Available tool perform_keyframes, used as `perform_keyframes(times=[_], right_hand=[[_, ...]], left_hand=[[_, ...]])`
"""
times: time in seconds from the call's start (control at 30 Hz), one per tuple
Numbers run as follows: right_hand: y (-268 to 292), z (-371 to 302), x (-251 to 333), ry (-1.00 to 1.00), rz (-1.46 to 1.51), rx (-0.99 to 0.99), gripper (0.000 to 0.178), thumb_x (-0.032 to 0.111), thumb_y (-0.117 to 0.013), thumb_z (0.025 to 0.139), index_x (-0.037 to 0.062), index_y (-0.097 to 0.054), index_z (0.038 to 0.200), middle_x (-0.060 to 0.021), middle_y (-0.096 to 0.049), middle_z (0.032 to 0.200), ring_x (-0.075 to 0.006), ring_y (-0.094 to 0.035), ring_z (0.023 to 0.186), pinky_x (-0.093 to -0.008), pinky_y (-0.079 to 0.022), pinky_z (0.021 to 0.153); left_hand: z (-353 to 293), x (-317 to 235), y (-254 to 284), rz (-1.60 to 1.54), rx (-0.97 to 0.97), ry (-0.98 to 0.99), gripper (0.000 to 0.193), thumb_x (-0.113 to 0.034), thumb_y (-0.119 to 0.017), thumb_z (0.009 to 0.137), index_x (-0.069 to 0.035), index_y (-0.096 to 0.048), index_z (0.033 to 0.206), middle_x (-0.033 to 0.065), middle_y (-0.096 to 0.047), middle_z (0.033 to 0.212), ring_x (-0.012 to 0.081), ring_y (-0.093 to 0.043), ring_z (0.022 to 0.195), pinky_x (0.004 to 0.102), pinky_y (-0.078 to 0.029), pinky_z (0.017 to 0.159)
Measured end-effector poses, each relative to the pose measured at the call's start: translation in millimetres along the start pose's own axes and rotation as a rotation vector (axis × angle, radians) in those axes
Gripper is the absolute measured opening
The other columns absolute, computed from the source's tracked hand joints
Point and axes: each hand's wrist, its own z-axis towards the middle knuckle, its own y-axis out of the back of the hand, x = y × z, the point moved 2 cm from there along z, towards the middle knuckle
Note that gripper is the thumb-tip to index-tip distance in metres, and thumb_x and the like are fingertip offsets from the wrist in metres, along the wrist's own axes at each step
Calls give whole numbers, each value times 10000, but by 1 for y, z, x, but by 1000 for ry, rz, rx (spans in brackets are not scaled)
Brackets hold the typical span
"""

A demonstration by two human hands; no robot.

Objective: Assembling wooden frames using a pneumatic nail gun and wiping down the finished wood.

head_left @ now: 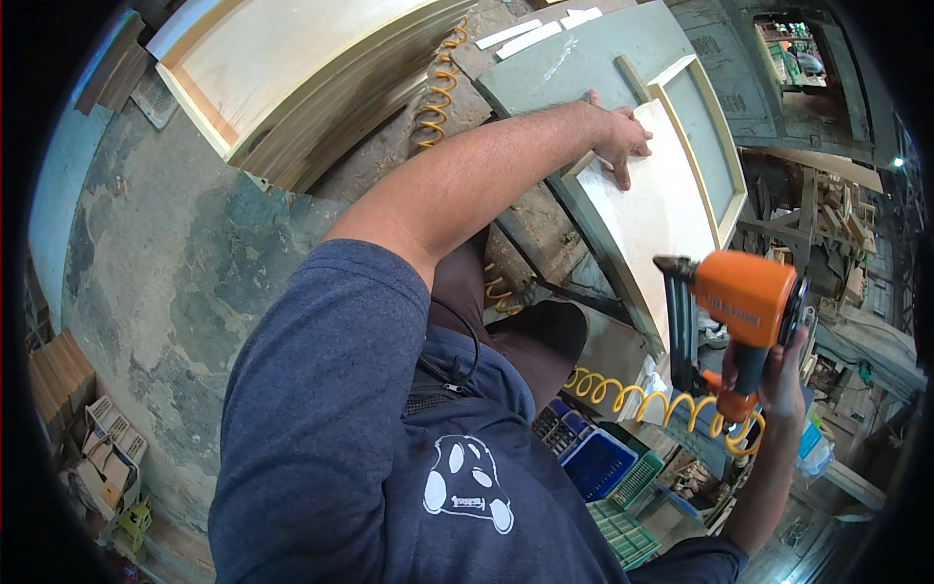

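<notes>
My left hand point(621, 142) reaches far across the bench with its fingers spread, lying at the edge of a pale wooden panel point(654, 212). Wrapped round the dark handle of an orange pneumatic nail gun point(747, 295) is my right hand point(781, 378), partly hidden behind the tool. The gun's black nose points left, over the near part of the panel; whether it touches cannot be seen. A rectangular wooden frame point(732, 173) lies along the panel's right side, and a loose wooden strip point(632, 78) is beyond my left hand.
A yellow coiled air hose point(637, 397) runs from the nail gun past my legs. Stacked wooden trays point(321, 107) stand at the left of the grey bench top point(555, 68). White strips point(530, 37) lie at its far edge. Blue crates point(595, 465) sit below, near my body.
</notes>
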Motion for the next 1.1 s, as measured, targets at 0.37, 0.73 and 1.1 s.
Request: perform_keyframes(times=[0.37,0.73,1.1], right_hand=[[-44,107,85,-164,-256,32,910,774,-175,841,-7,-586,1066,-30,-550,584,-90,-538,476,-226,-487,479],[-65,139,105,-192,-449,47,913,784,-147,832,8,-576,1052,-14,-527,535,-74,-512,413,-204,-478,444],[-68,142,104,-191,-443,0,920,805,-186,812,11,-594,1031,-18,-530,538,-76,-524,426,-213,-482,438]], left_hand=[[10,12,-15,-32,-44,-41,855,-565,-716,689,-302,-347,1415,-76,-168,1528,231,-106,1402,794,-33,993],[43,27,-37,-33,-180,-94,622,-395,-666,766,-387,-429,1341,-74,-323,1447,232,-219,1357,866,-47,871],[51,30,-49,-58,-312,-77,525,-375,-606,791,-365,-484,1302,-70,-403,1398,155,-287,1329,854,-15,876]])
